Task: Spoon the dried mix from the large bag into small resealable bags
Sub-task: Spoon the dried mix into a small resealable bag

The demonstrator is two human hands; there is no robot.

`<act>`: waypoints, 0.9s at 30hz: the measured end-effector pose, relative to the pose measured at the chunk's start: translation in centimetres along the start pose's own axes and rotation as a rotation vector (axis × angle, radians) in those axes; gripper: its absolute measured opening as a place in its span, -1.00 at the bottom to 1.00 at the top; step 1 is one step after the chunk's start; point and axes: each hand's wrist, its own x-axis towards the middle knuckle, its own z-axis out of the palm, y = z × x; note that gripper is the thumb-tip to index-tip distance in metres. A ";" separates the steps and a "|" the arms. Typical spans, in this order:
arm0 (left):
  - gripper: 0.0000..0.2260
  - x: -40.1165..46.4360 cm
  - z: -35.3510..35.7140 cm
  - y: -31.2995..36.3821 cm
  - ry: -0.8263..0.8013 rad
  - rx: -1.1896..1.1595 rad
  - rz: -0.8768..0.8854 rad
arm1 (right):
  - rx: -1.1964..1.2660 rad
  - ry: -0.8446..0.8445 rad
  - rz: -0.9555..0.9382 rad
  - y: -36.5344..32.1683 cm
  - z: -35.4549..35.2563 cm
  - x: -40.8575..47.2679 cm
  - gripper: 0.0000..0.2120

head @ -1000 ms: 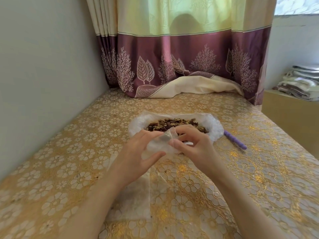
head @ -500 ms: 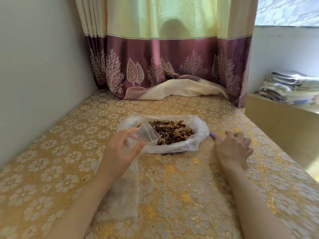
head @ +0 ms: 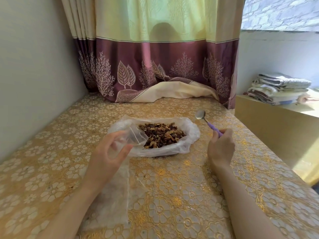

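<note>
A large clear bag [head: 188, 143] lies open on the table, its rim rolled down around a heap of brown dried mix [head: 163, 134]. My left hand [head: 107, 156] holds a small clear resealable bag [head: 133, 138] with its mouth open, tilted toward the left edge of the large bag. My right hand [head: 221, 149] grips the purple handle of a metal spoon [head: 201, 116] to the right of the large bag. The spoon's bowl is empty and raised above the table.
The table has a gold floral cloth [head: 181, 195]. A flat stack of clear small bags [head: 112, 195] lies under my left forearm. A wall stands on the left, a purple and cream curtain [head: 155, 66] behind. A wooden cabinet [head: 276, 128] with folded cloths [head: 279, 88] sits at the right.
My right hand let go of the small bag, reached right to the spoon and lifted it. My left hand kept the small bag and holds its mouth open.
</note>
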 end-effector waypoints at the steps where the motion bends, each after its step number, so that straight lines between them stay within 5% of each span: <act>1: -0.68 0.1 0.0 -0.1 0.004 -0.002 -0.006 | 0.093 0.020 -0.041 -0.5 0.0 -0.1 -0.94; 13: -0.72 0.2 -0.7 -1.1 0.081 0.014 -0.064 | 0.602 -0.169 -0.056 -2.4 -0.3 -1.0 -0.85; 21: -0.57 0.3 -1.0 -1.0 0.073 0.056 -0.043 | 0.424 -0.153 -0.239 -2.8 0.1 -1.9 -0.74; 27: -0.47 0.4 -1.0 -1.0 0.058 0.054 -0.099 | 0.444 -0.180 -0.202 -3.1 0.2 -1.4 -0.71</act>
